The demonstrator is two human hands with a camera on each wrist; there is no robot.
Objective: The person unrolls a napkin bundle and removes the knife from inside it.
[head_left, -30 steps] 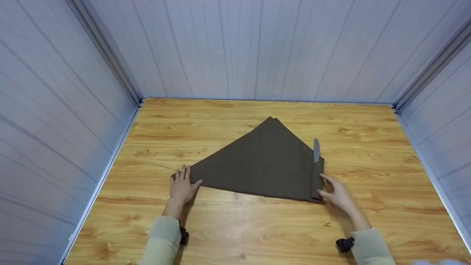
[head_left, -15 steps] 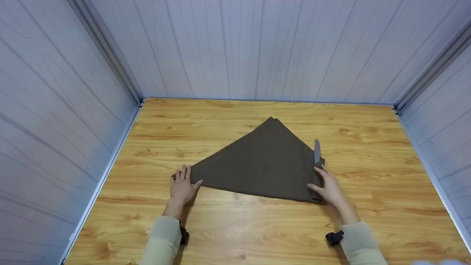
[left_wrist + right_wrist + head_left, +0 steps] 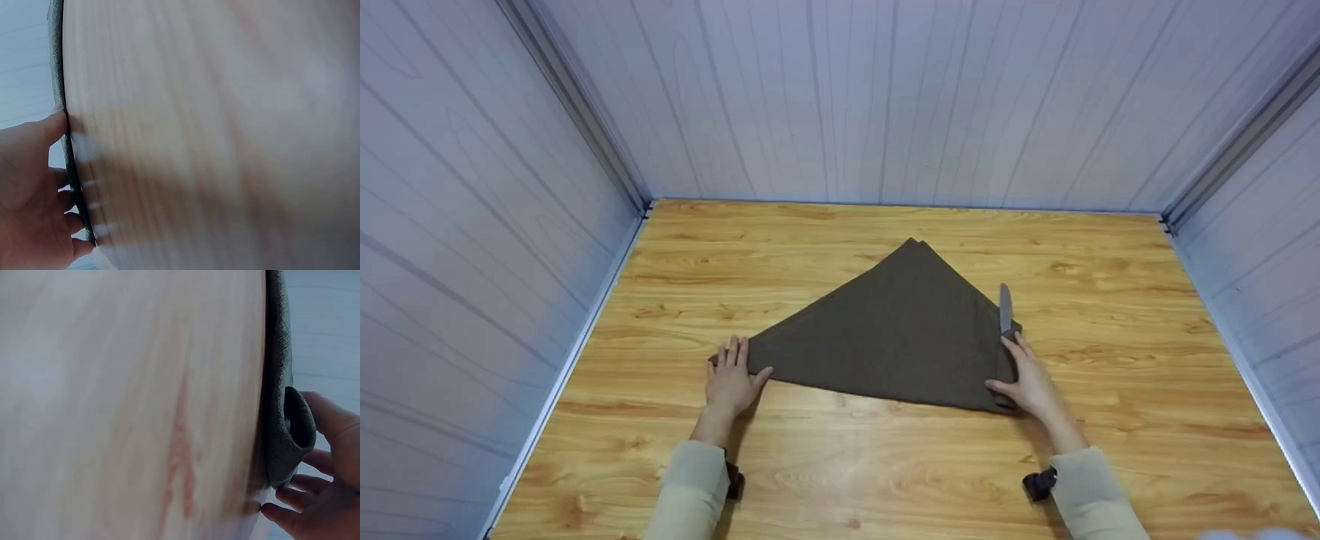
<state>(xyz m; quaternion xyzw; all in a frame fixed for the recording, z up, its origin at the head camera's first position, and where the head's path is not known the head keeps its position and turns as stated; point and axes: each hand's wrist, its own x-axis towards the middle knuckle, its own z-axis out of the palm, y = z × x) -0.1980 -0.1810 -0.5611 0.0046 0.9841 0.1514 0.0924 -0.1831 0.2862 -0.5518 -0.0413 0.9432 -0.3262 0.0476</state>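
A dark brown cloth napkin (image 3: 877,337), folded into a broad, roughly triangular shape, lies flat on the wooden table. Its right edge is rolled over, and a table knife (image 3: 1006,307) sits in that roll with the blade sticking out at the far end; the knife's handle is hidden in the cloth. My left hand (image 3: 731,382) rests on the napkin's left corner, fingers straight and spread. At the right edge, my right hand (image 3: 1031,379) holds the rolled part between thumb and fingers. The right wrist view shows the open end of the roll (image 3: 301,419) beside the thumb.
Pale wood-patterned panels wall in the table (image 3: 840,480) at the back (image 3: 840,105), left (image 3: 457,262) and right (image 3: 1260,247). Dark wrist cameras sit at both sleeves. Bare tabletop surrounds the napkin on every side.
My right hand has moved left and a little away from me, from the napkin's outer edge onto the roll, with the thumb now on its left side. The left hand stays put.
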